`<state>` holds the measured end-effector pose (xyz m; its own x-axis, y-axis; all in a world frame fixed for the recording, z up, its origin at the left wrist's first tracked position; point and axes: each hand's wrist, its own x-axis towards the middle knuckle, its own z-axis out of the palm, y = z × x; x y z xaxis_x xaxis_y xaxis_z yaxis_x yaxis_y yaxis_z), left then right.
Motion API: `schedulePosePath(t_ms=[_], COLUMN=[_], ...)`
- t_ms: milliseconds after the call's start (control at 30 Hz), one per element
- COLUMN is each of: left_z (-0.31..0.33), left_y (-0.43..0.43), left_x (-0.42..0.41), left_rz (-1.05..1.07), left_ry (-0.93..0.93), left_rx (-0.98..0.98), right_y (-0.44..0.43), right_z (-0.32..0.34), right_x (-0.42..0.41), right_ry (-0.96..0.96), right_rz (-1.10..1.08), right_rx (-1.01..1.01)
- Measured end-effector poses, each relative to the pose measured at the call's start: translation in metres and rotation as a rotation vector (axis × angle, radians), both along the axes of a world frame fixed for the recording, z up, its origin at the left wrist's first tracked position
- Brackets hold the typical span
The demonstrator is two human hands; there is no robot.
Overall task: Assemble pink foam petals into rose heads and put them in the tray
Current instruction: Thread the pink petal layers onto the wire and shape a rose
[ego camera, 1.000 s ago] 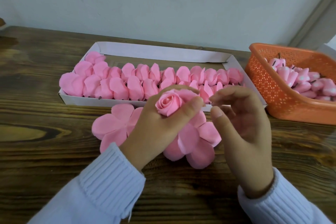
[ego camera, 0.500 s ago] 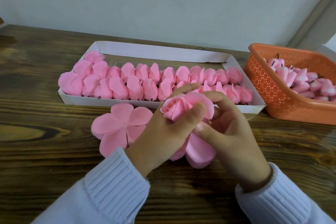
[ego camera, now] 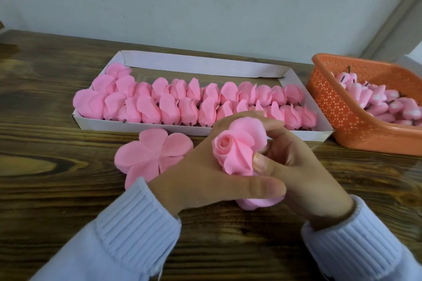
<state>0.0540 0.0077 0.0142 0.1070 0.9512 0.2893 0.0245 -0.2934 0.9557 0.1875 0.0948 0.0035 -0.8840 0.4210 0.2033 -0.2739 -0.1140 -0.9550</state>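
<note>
Holding the rose head (ego camera: 237, 146) in both hands, you have it just above the counter (ego camera: 45, 166), right in front of the near edge of the tray (ego camera: 146, 126). The grip of your left hand (ego camera: 205, 180) is curled round the rose head, with fingers behind it and the thumb lying across under it. The grip of your right hand (ego camera: 303, 171) pinches the outer petals from the right side, with the thumb tip pressed on the foam. One petal sticks out below your left thumb.

A flat petal piece (ego camera: 153, 155) lies on the counter to the left of your left hand. Its near edge goes under your left sleeve (ego camera: 137, 219), and its far edge is just beside the tray's front wall.

Finished rose heads (ego camera: 182, 105) fill the front of the tray in two rows. A bare strip runs along its far wall.

The orange basket (ego camera: 338, 107) sits at the tray's right corner; you cannot tell if they touch. It holds pink buds (ego camera: 376, 102), and its right side runs out of view.

Bare counter lies wide on the left, and some shows between your sleeves.
</note>
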Motion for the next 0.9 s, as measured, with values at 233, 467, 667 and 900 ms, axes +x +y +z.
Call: schedulePosePath(t_ms=[233,467,667,900], left_z=[-0.005,-0.007,-0.006,-0.012], left_y=[0.0,0.002,0.002,0.002], left_x=[0.01,0.008,0.013,0.009], left_rz=[0.154,0.04,0.146,0.28], left_ry=[-0.027,-0.1,-0.06,-0.177], left_rx=[0.045,0.063,0.097,0.132], right_y=[0.005,0.002,0.0,-0.001], right_z=[-0.001,0.002,0.004,0.006], right_x=[0.0,-0.001,-0.001,-0.001], right_ry=[-0.033,-0.018,-0.046,-0.016], right_rz=[-0.05,-0.049,-0.072,-0.115], right_rx=[0.179,0.14,0.103,-0.034])
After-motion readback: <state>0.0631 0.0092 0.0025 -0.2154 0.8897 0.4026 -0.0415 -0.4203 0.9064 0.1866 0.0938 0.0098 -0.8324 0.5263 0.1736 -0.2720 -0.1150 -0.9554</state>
